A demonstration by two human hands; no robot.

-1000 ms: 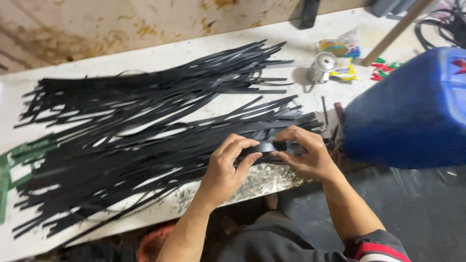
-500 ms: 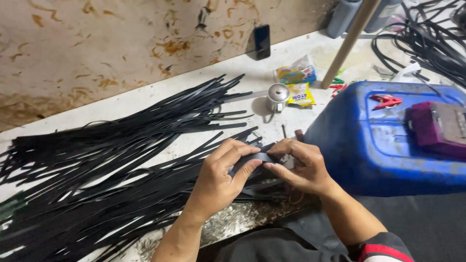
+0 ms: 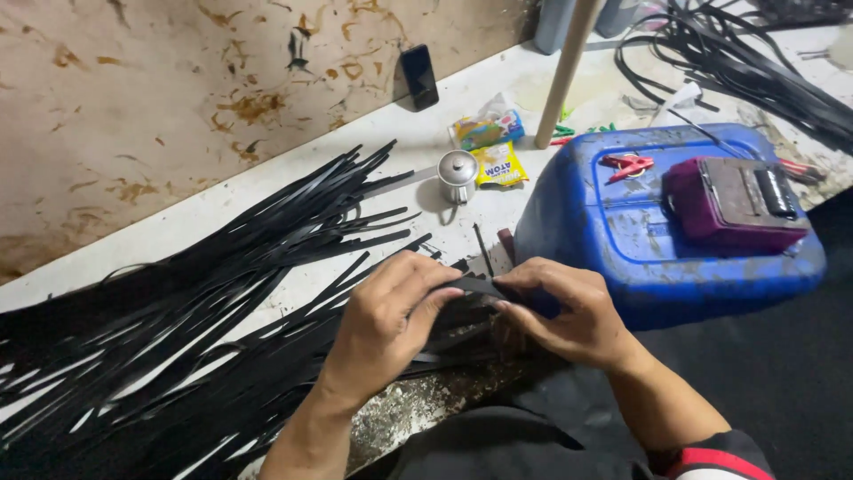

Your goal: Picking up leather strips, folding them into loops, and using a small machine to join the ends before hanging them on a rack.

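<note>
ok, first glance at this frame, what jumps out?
The big fan of black strips spread across the white bench, filling the left half. Then the two hands at the bench's near edge: the left hand and right hand pinch one black strip between them. To the right, a blue plastic drum lies on its side with a maroon box on top.

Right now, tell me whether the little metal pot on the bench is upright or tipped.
Upright. The metal pot stands on its base on the bench, lid and knob on top.
</note>
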